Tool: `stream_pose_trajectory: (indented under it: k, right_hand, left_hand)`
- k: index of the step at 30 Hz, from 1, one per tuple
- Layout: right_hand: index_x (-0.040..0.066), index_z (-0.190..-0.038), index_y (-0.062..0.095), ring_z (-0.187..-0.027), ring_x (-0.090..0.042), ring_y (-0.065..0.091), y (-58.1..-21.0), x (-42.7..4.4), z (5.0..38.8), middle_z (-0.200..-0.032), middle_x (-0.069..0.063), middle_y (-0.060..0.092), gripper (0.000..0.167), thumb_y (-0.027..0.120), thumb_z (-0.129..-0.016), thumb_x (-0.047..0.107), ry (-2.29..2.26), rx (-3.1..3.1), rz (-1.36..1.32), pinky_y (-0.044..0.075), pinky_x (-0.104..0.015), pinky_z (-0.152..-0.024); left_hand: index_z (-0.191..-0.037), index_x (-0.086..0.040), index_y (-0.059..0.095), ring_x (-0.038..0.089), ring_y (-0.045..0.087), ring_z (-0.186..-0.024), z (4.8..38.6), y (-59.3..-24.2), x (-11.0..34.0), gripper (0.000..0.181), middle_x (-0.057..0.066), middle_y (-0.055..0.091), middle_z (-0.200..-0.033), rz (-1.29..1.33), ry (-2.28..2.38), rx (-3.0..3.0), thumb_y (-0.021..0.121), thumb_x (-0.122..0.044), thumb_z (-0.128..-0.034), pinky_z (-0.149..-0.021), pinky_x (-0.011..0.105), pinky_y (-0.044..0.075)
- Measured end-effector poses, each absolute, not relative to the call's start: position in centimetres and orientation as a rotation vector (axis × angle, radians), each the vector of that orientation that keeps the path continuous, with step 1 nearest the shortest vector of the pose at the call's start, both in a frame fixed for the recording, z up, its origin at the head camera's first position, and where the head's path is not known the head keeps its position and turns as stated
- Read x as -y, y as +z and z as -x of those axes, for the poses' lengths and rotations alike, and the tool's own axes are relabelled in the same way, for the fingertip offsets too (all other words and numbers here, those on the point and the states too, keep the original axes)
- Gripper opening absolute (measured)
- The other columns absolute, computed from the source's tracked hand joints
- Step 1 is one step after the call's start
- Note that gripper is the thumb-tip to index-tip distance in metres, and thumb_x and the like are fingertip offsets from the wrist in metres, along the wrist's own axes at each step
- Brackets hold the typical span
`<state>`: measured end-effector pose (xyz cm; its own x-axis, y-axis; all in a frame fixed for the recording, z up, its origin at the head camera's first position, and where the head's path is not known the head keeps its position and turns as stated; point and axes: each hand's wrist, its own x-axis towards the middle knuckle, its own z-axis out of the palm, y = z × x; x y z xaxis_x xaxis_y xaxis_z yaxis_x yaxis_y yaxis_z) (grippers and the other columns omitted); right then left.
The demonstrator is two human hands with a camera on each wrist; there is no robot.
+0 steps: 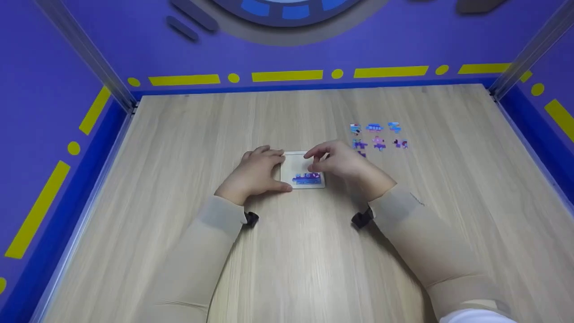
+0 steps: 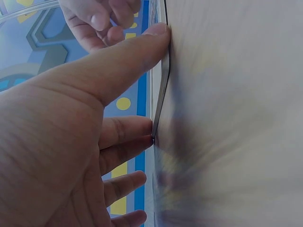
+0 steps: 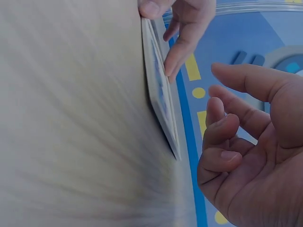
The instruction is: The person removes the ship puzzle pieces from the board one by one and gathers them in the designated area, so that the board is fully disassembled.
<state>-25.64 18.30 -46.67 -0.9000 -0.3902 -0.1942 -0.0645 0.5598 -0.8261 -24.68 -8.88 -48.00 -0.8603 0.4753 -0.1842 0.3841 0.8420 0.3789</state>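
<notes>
A small pale puzzle tray (image 1: 292,163) lies on the table in the head view, with several blue and purple jigsaw pieces (image 1: 307,180) along its lower right part. At its left side is my left hand (image 1: 256,174): thumb along the near corner, fingertips at the far corner, all fairly straight. My right hand (image 1: 340,160) hovers above the tray's right side. In the right wrist view, the fingers (image 3: 222,130) of that hand are loosely bent, with nothing visible between them. The tray edge (image 2: 163,82) runs beneath the left thumb in the left wrist view.
Several loose jigsaw pieces (image 1: 379,142) lie in rows to the right of the tray, some partly behind my right hand. Purple and blue walls (image 1: 287,58) with yellow marks enclose the back and sides of the wooden table (image 1: 287,269).
</notes>
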Motion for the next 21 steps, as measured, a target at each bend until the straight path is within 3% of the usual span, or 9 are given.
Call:
stream_pose_trajectory:
  k: [13, 21]
  right_hand:
    - [0.006, -0.125, 0.086, -0.078, -0.012, 0.055, -47.57, -17.62, 25.12, -0.089, 0.004, 0.068, 0.030, 0.086, -0.095, 0.009, -1.127, -2.426, 0.443, 0.042, -0.024, -0.065]
    - [0.005, -0.123, 0.087, -0.082, -0.012, 0.057, -47.55, -17.32, 24.98, -0.091, 0.002, 0.072, 0.028, 0.086, -0.094, 0.006, -1.037, -2.446, 0.419, 0.045, -0.026, -0.070]
  left_hand:
    - [-0.163, -0.011, 0.061, 0.039, 0.030, -0.175, 24.61, -48.13, 8.98, 0.096, 0.005, 0.049, -0.180, -0.669, 0.499, -2.752, 0.091, -0.064, -0.0890, -0.141, 0.066, 0.024]
    - [-0.162, -0.011, 0.062, 0.039, 0.030, -0.174, 24.66, -48.01, 9.02, 0.095, 0.005, 0.049, -0.180, -0.668, 0.502, -2.754, 0.091, -0.064, -0.0887, -0.141, 0.064, 0.024]
